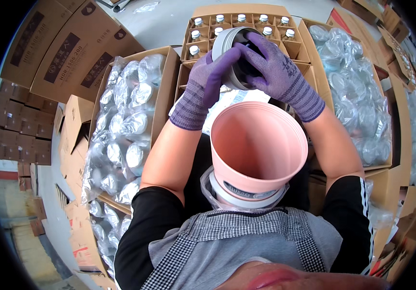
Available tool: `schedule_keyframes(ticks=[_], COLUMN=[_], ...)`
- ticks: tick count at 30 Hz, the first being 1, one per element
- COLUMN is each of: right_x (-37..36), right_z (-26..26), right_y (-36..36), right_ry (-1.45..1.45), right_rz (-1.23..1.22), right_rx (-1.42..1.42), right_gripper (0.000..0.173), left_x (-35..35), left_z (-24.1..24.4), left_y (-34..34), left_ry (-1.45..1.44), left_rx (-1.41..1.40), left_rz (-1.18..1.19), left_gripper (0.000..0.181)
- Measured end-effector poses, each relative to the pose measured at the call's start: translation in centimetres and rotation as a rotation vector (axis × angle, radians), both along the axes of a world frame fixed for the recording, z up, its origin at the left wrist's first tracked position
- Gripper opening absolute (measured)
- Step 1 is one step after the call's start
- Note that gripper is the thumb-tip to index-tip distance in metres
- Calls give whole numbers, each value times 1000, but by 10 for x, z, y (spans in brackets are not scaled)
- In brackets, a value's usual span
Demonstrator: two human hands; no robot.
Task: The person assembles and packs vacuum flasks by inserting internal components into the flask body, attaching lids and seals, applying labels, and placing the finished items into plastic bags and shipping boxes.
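Observation:
Both my hands wear purple knit gloves and hold a round, dark-lined container part with a pale grey threaded rim, tilted on its side. My left hand grips its near left edge. Fingers of my right hand reach into its dark opening. Just below, a pink tub stands with its mouth up in front of my chest and looks empty inside. A dark oval label is on its side. Under it are a white rim and clear plastic film. Behind the held part, bottles with white caps stand in a divided carton.
An open carton of plastic-wrapped containers lies at the left. Another carton of wrapped containers is at the right. Large printed cardboard boxes stand at the upper left, with stacked cartons farther off. White sheets lie beyond the tub.

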State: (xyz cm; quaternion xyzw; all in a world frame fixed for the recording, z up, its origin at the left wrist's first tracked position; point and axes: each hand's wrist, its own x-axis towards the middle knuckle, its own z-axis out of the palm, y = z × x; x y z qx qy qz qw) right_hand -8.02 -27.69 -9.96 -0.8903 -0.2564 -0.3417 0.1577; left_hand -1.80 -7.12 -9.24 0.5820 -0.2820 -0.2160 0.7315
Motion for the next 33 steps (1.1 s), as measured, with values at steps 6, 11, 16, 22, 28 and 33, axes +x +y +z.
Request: schedule_keyframes(ticks=[6, 11, 16, 22, 28, 33], right_x=[0, 21, 0, 8, -6, -14], right_z=[-12, -28, -5, -24, 0, -34], right_y=[30, -11, 23, 16, 10, 9], right_ry=[80, 994, 645, 522, 1004, 389], right_rz=[-169, 445, 21, 290, -92, 5], right_rx=[364, 1096, 776, 1026, 920, 621], right_gripper=[62, 45, 74, 55, 57, 71], left_x=[4, 0, 7, -5, 3, -10], left_z=[-14, 3, -29, -18, -28, -28], left_y=[-10, -15, -7, -27, -13, -26], left_ry=[386, -1281, 291, -487, 93, -331], left_rx=[-376, 472, -270, -50, -203, -47], left_rz=[-280, 208, -271, 179, -162, 4], left_gripper=[76, 121, 78, 105, 101, 99])
